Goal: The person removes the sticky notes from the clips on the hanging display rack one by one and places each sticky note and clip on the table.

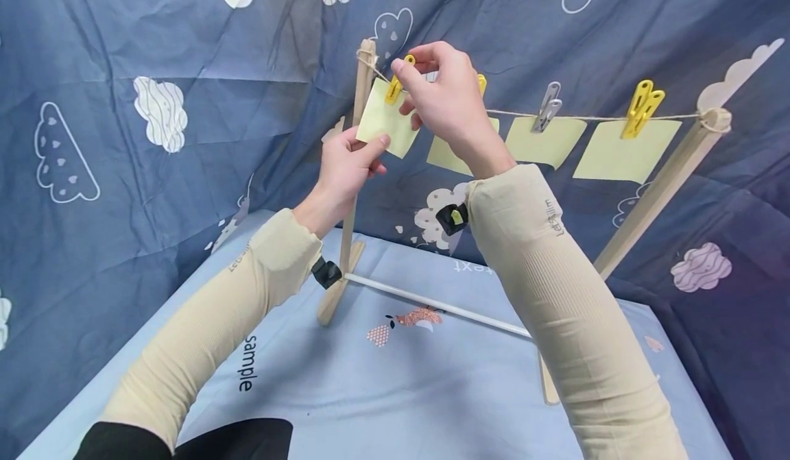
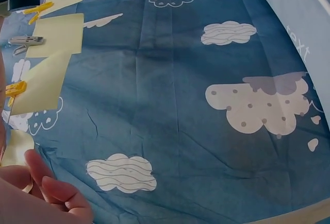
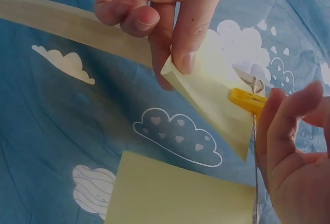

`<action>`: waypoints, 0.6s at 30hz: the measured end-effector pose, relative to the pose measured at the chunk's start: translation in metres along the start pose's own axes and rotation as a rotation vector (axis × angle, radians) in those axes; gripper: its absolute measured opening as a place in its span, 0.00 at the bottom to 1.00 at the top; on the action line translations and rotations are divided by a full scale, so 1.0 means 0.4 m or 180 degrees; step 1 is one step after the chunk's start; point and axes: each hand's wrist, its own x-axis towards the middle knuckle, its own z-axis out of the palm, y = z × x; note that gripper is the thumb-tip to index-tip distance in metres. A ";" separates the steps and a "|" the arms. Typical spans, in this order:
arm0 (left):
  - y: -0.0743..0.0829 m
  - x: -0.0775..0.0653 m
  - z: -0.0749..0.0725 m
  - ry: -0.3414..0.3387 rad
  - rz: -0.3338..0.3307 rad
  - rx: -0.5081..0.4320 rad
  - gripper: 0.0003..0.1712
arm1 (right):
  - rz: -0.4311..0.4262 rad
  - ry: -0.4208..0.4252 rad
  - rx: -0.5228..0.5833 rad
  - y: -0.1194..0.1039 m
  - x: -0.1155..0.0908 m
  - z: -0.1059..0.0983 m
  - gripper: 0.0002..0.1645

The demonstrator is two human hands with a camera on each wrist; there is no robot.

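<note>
My left hand pinches the lower edge of a pale yellow paper note, thumb in front. In the right wrist view the note bends at the pinched corner. A yellow clothespin sits on the note's top edge at the twine, near the left post. My right hand pinches the handle end of this clothespin between thumb and fingers. To the right hang several more notes, one under a grey clothespin and another under a yellow clothespin. My right hand partly hides the nearest one.
The twine runs between a left wooden post and a right wooden post. A white rod joins their feet low over the light blue cloth. Dark blue cloud-printed fabric hangs behind.
</note>
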 end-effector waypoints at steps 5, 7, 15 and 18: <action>0.003 -0.003 -0.002 0.0020 0.0018 0.0015 0.16 | 0.0064 -0.0019 -0.0070 -0.006 0.004 -0.001 0.26; 0.004 -0.004 -0.003 0.0026 0.0022 0.0017 0.16 | 0.0110 -0.0041 -0.0082 -0.009 0.004 -0.001 0.25; -0.001 -0.002 -0.005 0.0037 0.0017 0.0021 0.17 | 0.0184 -0.0085 -0.0208 -0.009 0.001 0.000 0.22; -0.003 -0.002 -0.003 0.0029 0.0024 0.0027 0.17 | 0.0155 -0.0017 -0.0224 -0.003 -0.003 0.001 0.22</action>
